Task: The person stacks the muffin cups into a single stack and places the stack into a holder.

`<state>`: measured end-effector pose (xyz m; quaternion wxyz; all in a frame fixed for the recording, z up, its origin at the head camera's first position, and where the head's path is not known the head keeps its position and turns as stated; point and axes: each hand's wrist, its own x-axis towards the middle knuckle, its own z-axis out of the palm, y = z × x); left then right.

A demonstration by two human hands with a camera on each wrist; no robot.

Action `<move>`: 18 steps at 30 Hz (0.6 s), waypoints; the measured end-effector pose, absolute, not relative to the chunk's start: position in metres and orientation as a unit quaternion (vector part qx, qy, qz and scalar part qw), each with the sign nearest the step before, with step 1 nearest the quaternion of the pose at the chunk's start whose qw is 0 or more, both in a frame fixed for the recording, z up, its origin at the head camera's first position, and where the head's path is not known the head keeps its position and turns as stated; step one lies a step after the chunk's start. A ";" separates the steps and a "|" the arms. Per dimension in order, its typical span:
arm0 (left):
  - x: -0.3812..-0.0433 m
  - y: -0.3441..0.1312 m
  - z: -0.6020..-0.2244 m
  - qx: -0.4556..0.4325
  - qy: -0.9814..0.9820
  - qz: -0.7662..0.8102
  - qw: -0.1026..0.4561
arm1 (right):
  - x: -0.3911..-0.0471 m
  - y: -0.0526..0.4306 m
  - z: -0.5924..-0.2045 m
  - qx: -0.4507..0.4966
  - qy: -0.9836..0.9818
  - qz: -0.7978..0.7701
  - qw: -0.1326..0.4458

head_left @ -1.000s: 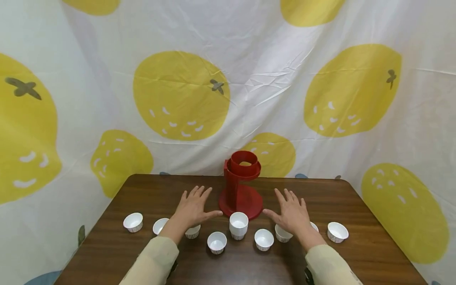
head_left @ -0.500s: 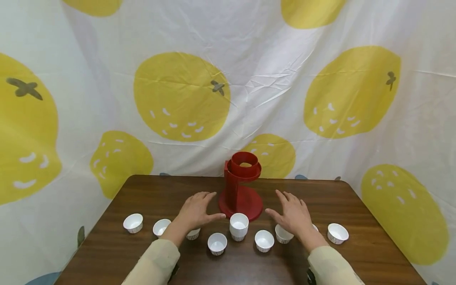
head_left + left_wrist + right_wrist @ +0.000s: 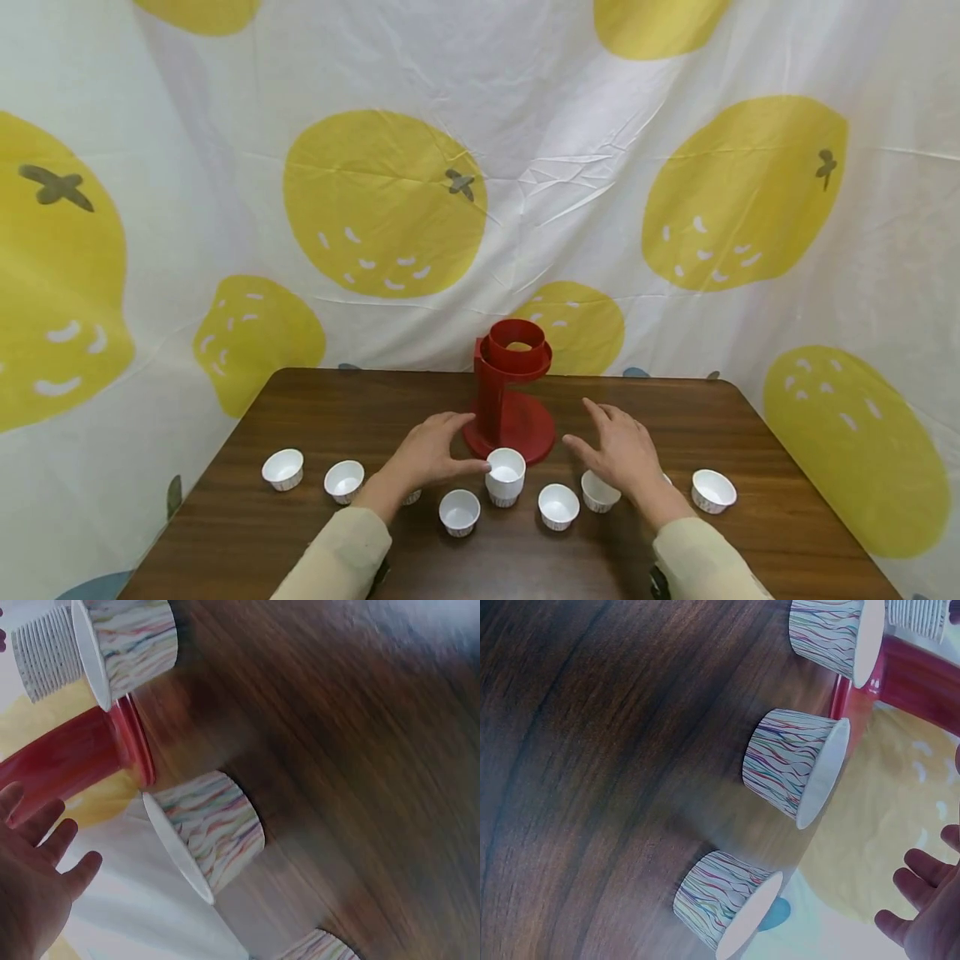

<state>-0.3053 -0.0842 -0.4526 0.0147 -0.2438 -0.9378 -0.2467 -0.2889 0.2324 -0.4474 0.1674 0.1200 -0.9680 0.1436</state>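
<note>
A short stack of white paper cups (image 3: 506, 483) stands in the middle of the table, in front of a red stand (image 3: 491, 404) with a ring on top. My left hand (image 3: 426, 454) hovers left of the stack, fingers spread; its thumb tip is at the stack's rim, and I cannot tell if they touch. My right hand (image 3: 624, 454) is held above the cups on the right, thumb apart from the fingers, holding nothing. Single cups flank the stack, among them a front left cup (image 3: 459, 512) and a front right cup (image 3: 558, 507). Wavy coloured lines mark a cup (image 3: 795, 766) in the right wrist view.
More cups spread outward, including a far left cup (image 3: 282, 469), a left cup (image 3: 344, 482) and a far right cup (image 3: 713, 491). One on each side is partly hidden by an arm. Behind the wooden table (image 3: 315, 400) hangs a lemon-print cloth (image 3: 555, 200).
My left hand has moved right and slightly down, bringing its thumb to the cup stack. The right hand has shifted only slightly. Cups and red stand stay put.
</note>
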 end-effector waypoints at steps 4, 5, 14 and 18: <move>-0.305 -0.079 -0.456 -0.262 -0.928 -0.265 0.012 | -0.288 0.234 -0.446 0.121 -0.966 0.147 0.172; -0.304 -0.078 -0.456 -0.269 -0.925 -0.268 0.013 | -0.288 0.234 -0.445 0.120 -0.966 0.149 0.173; -0.304 -0.063 -0.462 -0.294 -0.909 -0.294 -0.012 | -0.286 0.237 -0.441 0.114 -0.964 0.164 0.177; -0.304 -0.059 -0.465 -0.299 -0.904 -0.305 -0.024 | -0.285 0.239 -0.438 0.115 -0.960 0.179 0.183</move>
